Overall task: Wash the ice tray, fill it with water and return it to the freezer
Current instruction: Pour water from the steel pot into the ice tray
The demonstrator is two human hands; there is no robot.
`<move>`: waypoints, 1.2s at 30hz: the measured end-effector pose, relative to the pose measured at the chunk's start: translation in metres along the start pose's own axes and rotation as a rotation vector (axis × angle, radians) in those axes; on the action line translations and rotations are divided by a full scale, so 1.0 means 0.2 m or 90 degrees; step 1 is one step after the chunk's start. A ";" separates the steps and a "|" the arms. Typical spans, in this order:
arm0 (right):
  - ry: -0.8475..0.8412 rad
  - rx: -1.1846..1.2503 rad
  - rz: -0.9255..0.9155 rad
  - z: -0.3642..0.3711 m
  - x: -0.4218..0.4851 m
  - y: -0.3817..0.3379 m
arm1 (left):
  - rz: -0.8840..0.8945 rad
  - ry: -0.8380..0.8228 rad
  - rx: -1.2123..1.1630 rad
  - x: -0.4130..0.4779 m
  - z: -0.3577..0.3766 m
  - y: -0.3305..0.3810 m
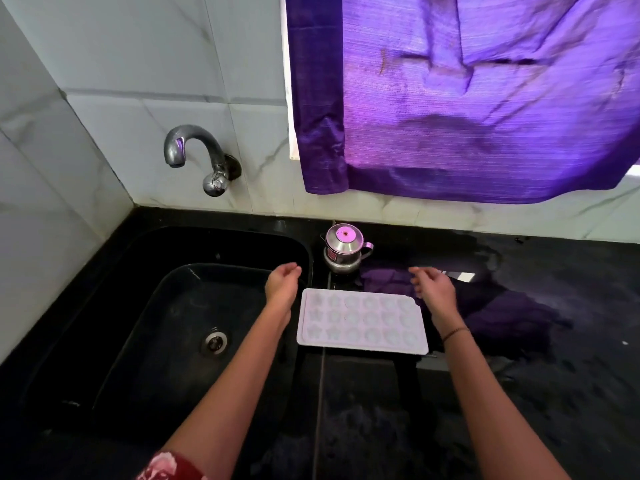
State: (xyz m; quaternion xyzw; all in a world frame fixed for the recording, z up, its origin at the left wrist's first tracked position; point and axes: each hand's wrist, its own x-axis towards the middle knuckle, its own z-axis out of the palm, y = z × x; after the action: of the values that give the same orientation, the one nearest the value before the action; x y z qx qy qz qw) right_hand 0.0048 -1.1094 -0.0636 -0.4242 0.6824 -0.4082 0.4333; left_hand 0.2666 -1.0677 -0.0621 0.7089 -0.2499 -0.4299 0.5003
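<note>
A white ice tray [362, 322] with star and round moulds lies flat on the black counter, just right of the sink [145, 306]. My left hand [282, 282] hovers at the tray's far left corner, fingers loosely curled, holding nothing. My right hand [433, 287] hovers at the tray's far right corner, also relaxed and empty. Neither hand touches the tray. A chrome tap [194, 150] juts from the tiled wall above the sink; no water runs from it.
A small steel pot with a lid [344, 247] stands on the counter behind the tray. A purple curtain [467, 98] hangs over the back wall. The sink drain [215, 341] sits in the black basin. The counter [554, 341] stretches to the right.
</note>
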 end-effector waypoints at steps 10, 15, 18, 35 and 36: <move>-0.068 0.083 -0.010 0.50 0.18 -0.11 | -0.063 -0.135 -0.010 0.30 0.32 0.15; -0.060 0.153 -0.031 0.56 0.25 0.00 | -0.062 -0.198 -0.076 0.38 0.39 0.10; -0.059 0.263 -0.047 0.60 0.23 -0.03 | -0.057 -0.191 -0.111 0.40 0.40 0.06; -0.031 0.497 -0.080 0.58 0.03 -0.23 | -0.003 -0.170 -0.220 0.06 0.27 0.21; -0.032 0.502 -0.081 0.57 0.00 -0.23 | 0.000 -0.168 -0.218 0.03 0.25 0.22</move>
State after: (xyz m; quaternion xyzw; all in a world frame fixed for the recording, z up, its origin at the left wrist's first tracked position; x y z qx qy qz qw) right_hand 0.1217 -1.1453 -0.0536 -0.2765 0.4348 -0.6542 0.5536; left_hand 0.2298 -1.1137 -0.0306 0.5509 -0.2370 -0.5552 0.5763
